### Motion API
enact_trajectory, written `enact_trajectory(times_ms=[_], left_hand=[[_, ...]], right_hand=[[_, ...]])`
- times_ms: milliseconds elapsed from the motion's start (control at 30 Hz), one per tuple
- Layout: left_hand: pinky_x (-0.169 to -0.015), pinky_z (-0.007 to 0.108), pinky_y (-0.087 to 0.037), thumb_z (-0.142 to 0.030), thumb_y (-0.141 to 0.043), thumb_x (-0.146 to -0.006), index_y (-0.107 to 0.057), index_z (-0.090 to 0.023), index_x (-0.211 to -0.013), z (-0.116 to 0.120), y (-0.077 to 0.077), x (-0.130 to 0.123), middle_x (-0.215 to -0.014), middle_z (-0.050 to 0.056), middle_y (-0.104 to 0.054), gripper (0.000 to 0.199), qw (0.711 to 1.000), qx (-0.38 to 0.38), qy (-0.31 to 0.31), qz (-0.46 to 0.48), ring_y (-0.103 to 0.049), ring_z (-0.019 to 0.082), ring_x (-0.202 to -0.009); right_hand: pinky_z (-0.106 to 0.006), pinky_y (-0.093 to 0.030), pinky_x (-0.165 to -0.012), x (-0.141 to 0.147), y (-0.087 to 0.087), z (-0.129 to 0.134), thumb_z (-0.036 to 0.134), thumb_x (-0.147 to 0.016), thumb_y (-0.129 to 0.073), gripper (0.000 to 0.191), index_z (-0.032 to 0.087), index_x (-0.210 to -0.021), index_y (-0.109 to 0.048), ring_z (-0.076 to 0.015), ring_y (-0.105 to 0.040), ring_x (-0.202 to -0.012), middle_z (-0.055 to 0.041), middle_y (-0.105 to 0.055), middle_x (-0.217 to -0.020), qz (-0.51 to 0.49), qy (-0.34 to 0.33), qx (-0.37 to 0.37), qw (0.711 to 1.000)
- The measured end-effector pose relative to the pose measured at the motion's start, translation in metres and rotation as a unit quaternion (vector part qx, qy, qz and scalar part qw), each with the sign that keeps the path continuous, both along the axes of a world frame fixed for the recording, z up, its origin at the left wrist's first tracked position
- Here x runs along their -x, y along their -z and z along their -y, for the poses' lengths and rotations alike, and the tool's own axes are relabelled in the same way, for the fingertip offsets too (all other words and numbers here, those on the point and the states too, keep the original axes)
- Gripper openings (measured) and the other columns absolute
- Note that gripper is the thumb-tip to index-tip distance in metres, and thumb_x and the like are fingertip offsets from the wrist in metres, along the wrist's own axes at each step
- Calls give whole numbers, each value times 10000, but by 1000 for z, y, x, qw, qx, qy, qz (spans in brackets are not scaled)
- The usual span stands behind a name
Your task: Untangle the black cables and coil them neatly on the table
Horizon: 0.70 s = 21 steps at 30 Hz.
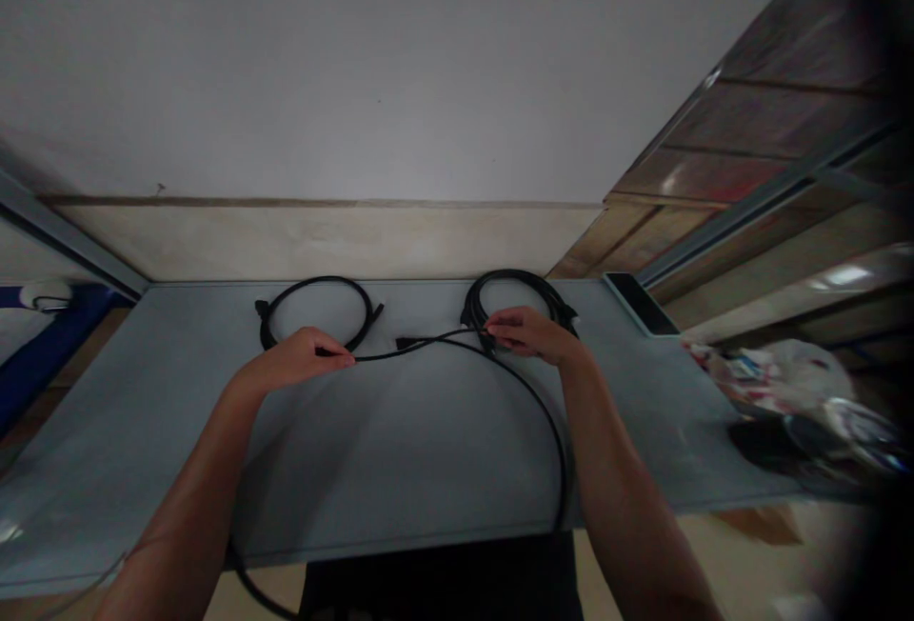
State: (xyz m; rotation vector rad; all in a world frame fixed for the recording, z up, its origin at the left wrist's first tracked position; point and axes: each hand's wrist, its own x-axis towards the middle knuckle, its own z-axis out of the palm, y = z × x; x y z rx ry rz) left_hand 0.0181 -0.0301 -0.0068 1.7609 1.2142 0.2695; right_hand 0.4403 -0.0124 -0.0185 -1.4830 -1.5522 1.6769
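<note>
Over the middle of the grey table, a black cable (421, 343) runs between my two hands. My left hand (304, 357) pinches it near the left coil, fingers closed. On the other side my right hand (526, 333) grips the cable between thumb and fingers, in front of the right coil. A black connector end (407, 343) shows beside the stretch between the hands. From there a length of cable curves right and down over the table's front edge. Behind my left hand lies a single-loop coiled cable (328, 280); behind my right hand is a thicker coiled cable (508, 273).
A phone (641, 304) lies at the table's back right corner. Blurred plastic bags (800, 373) and dark items stand along the right side. A wall (321, 240) closes off the table (428, 450) at the back. Cable also hangs below the front edge at left.
</note>
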Motion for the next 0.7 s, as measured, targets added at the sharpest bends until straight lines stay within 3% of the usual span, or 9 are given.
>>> enact_trajectory(times_ms=[100, 167, 267, 400, 500, 633, 700], left_hand=[[-691, 300, -499, -470, -680, -771, -819, -252, -840, 5, 1, -1, -825, 45, -781, 267, 997, 30, 63, -32, -708, 261, -780], [-690, 294, -489, -457, -668, -776, -818, -249, -841, 4, 0, 4, -826, 51, -781, 265, 996, 35, 76, -41, -706, 260, -778], [-755, 295, -486, -447, -636, -805, -815, -246, -862, -1, -3, 16, -894, 60, -784, 276, 998, 7, 48, -44, -703, 261, -851], [-747, 287, -479, -463, -615, -824, -803, -235, -816, -8, -3, 26, -872, 61, -774, 295, 998, -44, 16, -49, -691, 254, -842], [-711, 280, -477, -453, -613, -828, -799, -228, -850, -10, 1, 25, -863, 68, -769, 293, 996, -74, 6, -47, -687, 251, -820], [-774, 298, -494, -449, -641, -819, -798, -251, -974, -9, 4, 13, -983, 69, -775, 297, 995, -96, -10, -33, -690, 265, -912], [-830, 328, -499, -456, -655, -811, -798, -257, -999, -6, 4, 4, -1024, 71, -774, 310, 995, -92, -22, -15, -689, 281, -957]], right_hand=[[-181, -209, -393, -6, -4, 2, 381, -736, -776, 441, 136, -1082, -655, -35, -353, -440, 12, -583, -676, -79, 9, -15, 997], [-188, -258, -404, -12, -7, 5, 353, -715, -792, 448, 127, -1083, -671, -47, -406, -476, -44, -650, -774, -100, -5, -11, 995], [-195, -354, -455, -18, -9, 7, 341, -695, -817, 401, 133, -1023, -717, -81, -506, -571, -82, -682, -866, -80, 18, -25, 996], [-245, -476, -590, -10, -6, 2, 347, -625, -853, 322, 166, -870, -746, -135, -595, -712, -84, -694, -954, -94, 108, -93, 985], [-235, -438, -537, -1, -1, -3, 382, -639, -831, 316, 165, -854, -751, -121, -568, -638, -50, -678, -792, -70, 142, -112, 981], [-208, -284, -409, 8, 3, -3, 403, -749, -761, 323, 115, -894, -755, -66, -444, -472, -16, -609, -617, -16, 52, -90, 994], [-200, -295, -406, 14, 5, 0, 395, -770, -755, 334, 109, -942, -753, -69, -472, -479, -19, -620, -623, -34, 15, -89, 995]])
